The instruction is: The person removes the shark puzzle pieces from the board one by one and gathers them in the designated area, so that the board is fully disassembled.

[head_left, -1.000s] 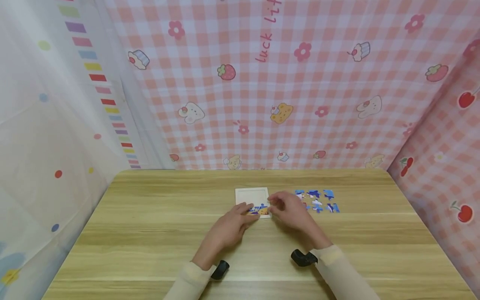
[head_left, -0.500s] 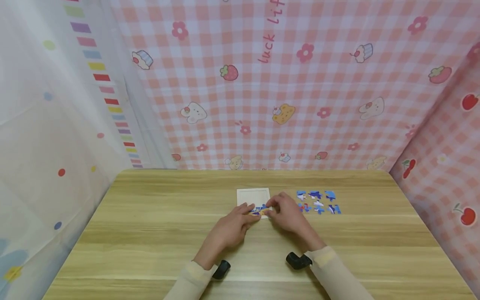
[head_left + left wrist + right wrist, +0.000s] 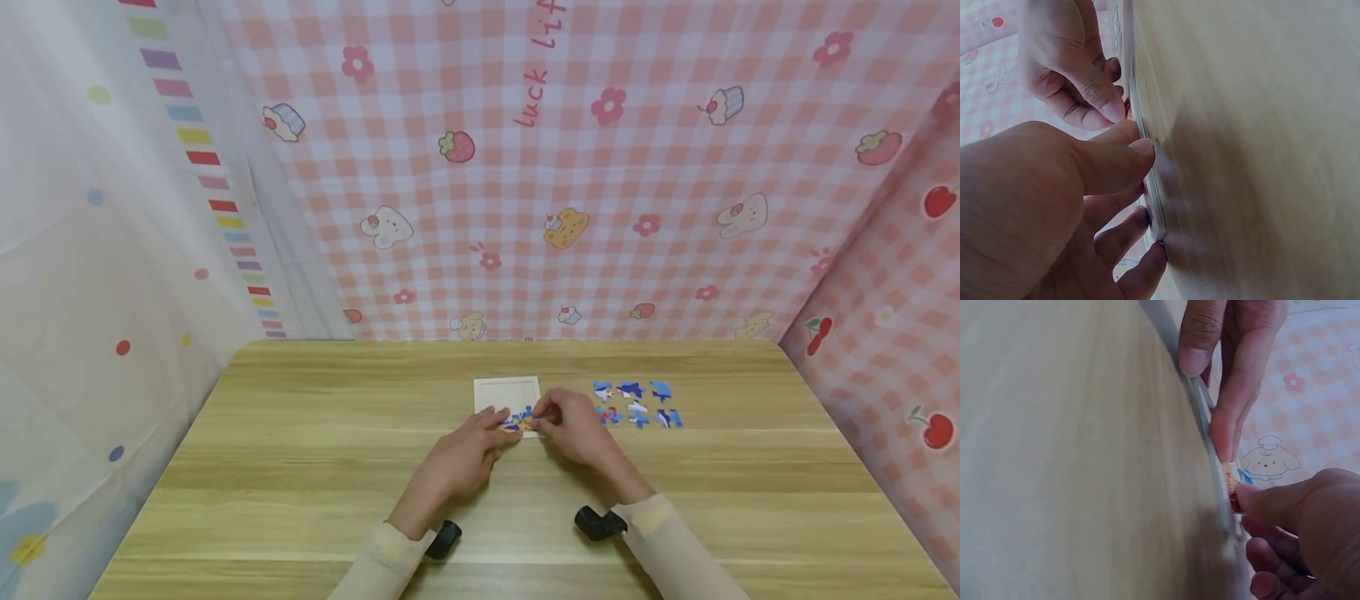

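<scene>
A pale square puzzle tray lies mid-table with several joined blue and orange jigsaw pieces along its near side. My left hand holds the tray at its near left corner; in the left wrist view its thumb is on the near edge and its fingertips reach the side. At the near right corner my right hand pinches an orange and red puzzle piece between thumb and index finger, low against the tray. The fingers cover much of that piece in the head view.
To the right, several loose blue puzzle pieces lie in two rows on the wooden table. A pink checked cloth hangs behind the table. Black wrist cameras sit at both cuffs.
My right hand has moved slightly left to the tray's near right corner, bringing its fingertips onto the picture pieces. The left hand stays on the tray, and the loose pieces have not moved.
</scene>
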A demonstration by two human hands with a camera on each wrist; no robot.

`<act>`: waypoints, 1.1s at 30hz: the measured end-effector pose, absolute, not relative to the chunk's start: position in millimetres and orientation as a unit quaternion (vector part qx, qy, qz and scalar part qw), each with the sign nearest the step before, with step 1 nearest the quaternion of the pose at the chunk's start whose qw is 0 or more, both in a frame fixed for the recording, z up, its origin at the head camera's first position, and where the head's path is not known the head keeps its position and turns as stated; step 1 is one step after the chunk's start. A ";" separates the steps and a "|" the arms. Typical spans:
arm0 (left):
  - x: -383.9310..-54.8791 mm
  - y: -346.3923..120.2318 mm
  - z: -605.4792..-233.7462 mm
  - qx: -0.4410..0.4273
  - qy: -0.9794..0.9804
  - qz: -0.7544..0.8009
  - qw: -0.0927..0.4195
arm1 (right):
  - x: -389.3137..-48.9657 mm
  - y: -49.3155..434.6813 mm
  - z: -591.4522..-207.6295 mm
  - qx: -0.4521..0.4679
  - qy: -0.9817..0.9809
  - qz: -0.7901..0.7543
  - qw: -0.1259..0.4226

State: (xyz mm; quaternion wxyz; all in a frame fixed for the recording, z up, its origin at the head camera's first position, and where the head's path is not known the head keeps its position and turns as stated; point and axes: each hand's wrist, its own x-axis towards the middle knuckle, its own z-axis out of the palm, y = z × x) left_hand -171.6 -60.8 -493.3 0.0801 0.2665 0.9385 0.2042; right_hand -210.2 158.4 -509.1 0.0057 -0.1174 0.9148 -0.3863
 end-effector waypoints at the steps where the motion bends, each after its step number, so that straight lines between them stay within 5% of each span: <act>1: -171.8 -60.7 -493.6 0.266 0.939 0.204 0.082 | -210.0 159.0 -509.1 -0.117 0.911 -0.394 0.005; 33: -172.2 -60.5 -495.3 0.271 0.935 0.210 0.091 | -189.2 229.9 -491.9 -0.103 0.913 -0.394 -0.034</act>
